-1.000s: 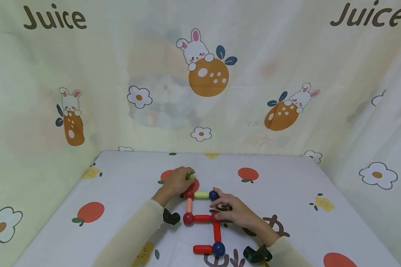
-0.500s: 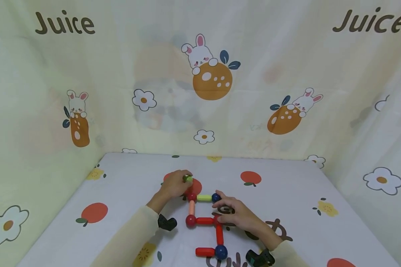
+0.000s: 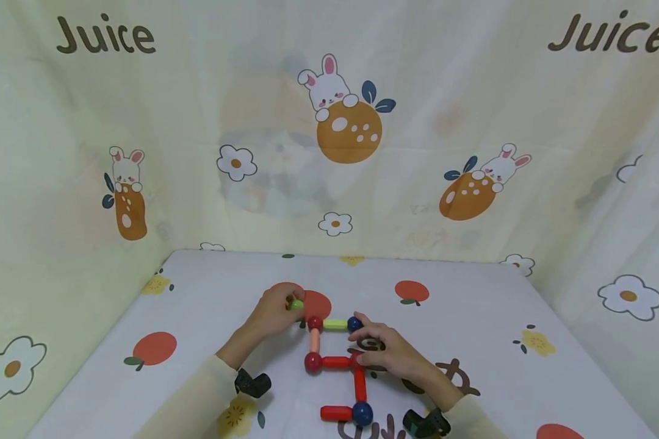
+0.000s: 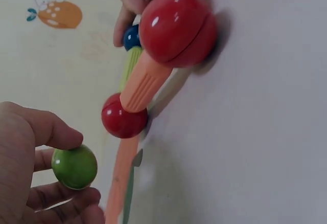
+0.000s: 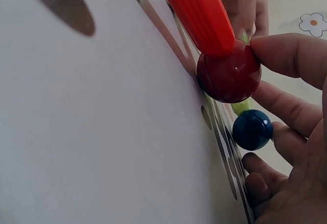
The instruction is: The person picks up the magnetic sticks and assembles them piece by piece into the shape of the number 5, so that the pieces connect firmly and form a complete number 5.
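Note:
My left hand [image 3: 271, 311] pinches a glossy green ball [image 4: 75, 166] between thumb and fingers, just left of a figure of magnetic rods and balls. At the figure's top left is a red ball [image 3: 315, 323], joined by a light green rod [image 3: 335, 325] to a blue ball [image 3: 354, 324]. A peach rod [image 3: 315, 341] runs down to another red ball [image 3: 313, 362]. My right hand [image 3: 392, 352] touches the figure with loosely spread fingers. Its thumb meets the right-hand red ball [image 5: 230, 75], while its fingers lie beside the blue ball [image 5: 252, 130].
The figure continues toward me through red rods [image 3: 360, 384] to a lower blue ball [image 3: 362, 414], with one more red rod [image 3: 335, 413] pointing left. A white cloth [image 3: 198, 305] with fruit prints covers the table. Printed curtains [image 3: 269, 201] stand behind and at both sides.
My left hand, with the green ball, has drawn left and toward me, away from the top-left red ball. My right hand keeps its place on the figure. The head view has shifted slightly.

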{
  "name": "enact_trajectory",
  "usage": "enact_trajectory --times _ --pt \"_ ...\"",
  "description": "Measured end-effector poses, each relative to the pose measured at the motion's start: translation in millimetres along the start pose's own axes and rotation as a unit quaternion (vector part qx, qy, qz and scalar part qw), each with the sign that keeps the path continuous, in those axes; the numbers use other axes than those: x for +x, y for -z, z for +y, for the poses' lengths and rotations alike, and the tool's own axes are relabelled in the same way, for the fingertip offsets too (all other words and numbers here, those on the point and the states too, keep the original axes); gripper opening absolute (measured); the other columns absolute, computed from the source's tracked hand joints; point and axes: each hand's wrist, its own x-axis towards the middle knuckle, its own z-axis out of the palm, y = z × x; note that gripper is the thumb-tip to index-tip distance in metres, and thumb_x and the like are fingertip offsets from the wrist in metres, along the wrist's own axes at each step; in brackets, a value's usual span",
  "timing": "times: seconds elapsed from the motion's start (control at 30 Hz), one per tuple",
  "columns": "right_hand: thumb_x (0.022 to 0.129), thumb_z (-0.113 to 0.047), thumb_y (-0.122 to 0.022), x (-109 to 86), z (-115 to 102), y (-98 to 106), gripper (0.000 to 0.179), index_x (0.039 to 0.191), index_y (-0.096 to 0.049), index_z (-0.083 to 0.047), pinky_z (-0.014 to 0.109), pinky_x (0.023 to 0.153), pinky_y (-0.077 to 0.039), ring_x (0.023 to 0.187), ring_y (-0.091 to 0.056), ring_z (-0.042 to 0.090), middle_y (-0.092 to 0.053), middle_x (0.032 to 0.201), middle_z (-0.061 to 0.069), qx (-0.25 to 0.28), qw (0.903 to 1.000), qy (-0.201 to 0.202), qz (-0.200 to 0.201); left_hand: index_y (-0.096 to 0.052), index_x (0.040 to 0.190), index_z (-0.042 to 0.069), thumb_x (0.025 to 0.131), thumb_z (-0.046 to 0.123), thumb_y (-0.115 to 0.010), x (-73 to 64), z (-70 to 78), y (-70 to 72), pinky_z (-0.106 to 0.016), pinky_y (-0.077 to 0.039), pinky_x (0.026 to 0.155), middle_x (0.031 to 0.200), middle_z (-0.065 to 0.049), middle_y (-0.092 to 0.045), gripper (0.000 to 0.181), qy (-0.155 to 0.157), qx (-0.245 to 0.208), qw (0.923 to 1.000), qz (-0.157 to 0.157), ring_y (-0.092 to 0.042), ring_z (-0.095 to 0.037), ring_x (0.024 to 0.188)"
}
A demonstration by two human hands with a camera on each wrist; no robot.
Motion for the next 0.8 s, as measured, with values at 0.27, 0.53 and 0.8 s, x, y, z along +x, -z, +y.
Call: enact_trajectory --times 0.27,0.53,0.8 --pt "0.09 -0.02 -0.074 1.7 -1.7 -0.7 0.033 0.123 -0.07 -0.015 0.074 0.113 -0.018 0.152 -0.018 0.043 -0.027 0.166 0.01 -0.004 1.0 0.001 0.001 -0.065 0.095 0.016 0.085 0.007 -0.075 -41.6 9.9 11.8 -0.028 -0.052 0.064 0.088 0.006 -0.064 0.017 -0.018 -0.024 0.9992 -0.027 -0.057 -0.018 0.078" --pt "0.09 -0.019 -0.074 1.1 0.4 -1.2 0.033 0.122 -0.07 -0.014 0.073 0.114 -0.018 0.153 -0.017 0.042 -0.027 0.166 0.011 -0.003 1.0 0.005 -0.002 -0.063 0.099 0.015 0.085 0.007 -0.078 -74.0 22.7 16.9 -0.026 -0.056 0.068 0.094 0.007 -0.063 0.022 -0.066 -0.05 0.9921 -0.094 -0.06 -0.016 0.082" --pt "0.09 -0.021 -0.076 0.3 -0.7 -1.0 0.032 0.121 -0.071 -0.016 0.073 0.113 -0.021 0.151 -0.019 0.042 -0.028 0.166 0.009 -0.007 0.9999 -0.01 0.006 -0.066 0.101 0.018 0.083 0.014 -0.083 -92.3 38.5 12.5 -0.024 -0.056 0.07 0.094 0.009 -0.062 0.025 -0.065 -0.079 0.9749 -0.198 -0.06 -0.013 0.084"
